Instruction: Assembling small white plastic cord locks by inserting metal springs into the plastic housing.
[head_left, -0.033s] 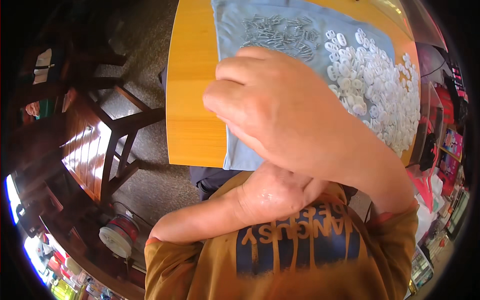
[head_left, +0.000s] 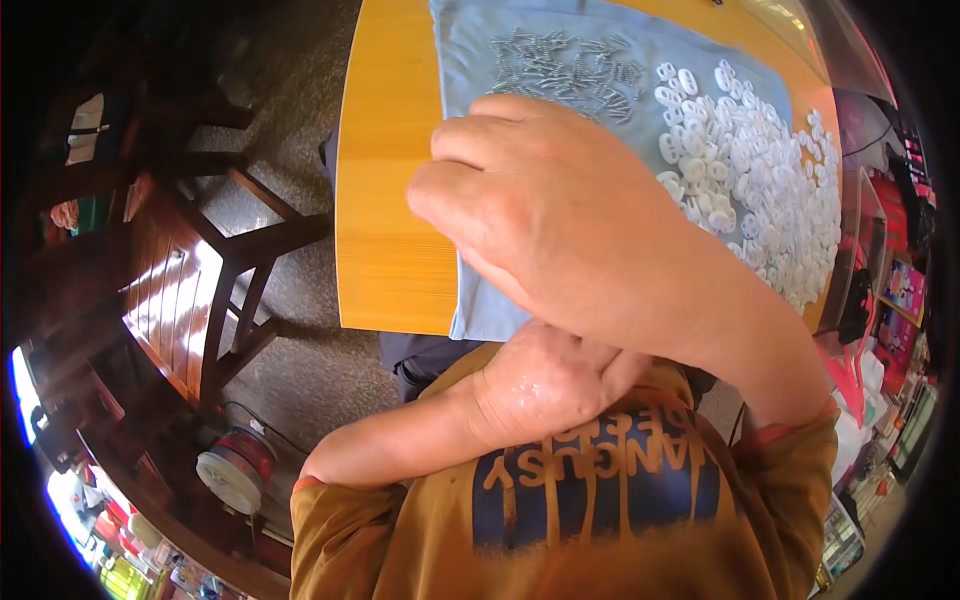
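Observation:
My right hand [head_left: 545, 205] is closed, back up, above the near left part of a light blue cloth [head_left: 482, 300]. Its fingers curl down out of sight, so anything inside them is hidden. Under my right wrist, close to my chest, my left hand [head_left: 550, 380] is turned with its fingers bent in; my right forearm covers part of it. Small shiny specks show near its wrist. Beyond my right hand lie thin silver metal pieces [head_left: 565, 70], screw-like in shape. To their right spreads a pile of small white plastic pieces [head_left: 755, 180], several of them oval with holes.
The cloth lies on a yellow wooden table [head_left: 395, 220], with white pieces reaching its right side. A dark wooden stool [head_left: 180, 290] stands on the floor at left, near a round white-and-red container [head_left: 235, 470]. Clear plastic panels [head_left: 862, 230] and red goods border the right side.
The table and cloth sit slightly farther right in the picture. My left hand's fingers have shifted slightly; my right hand keeps nearly the same pose.

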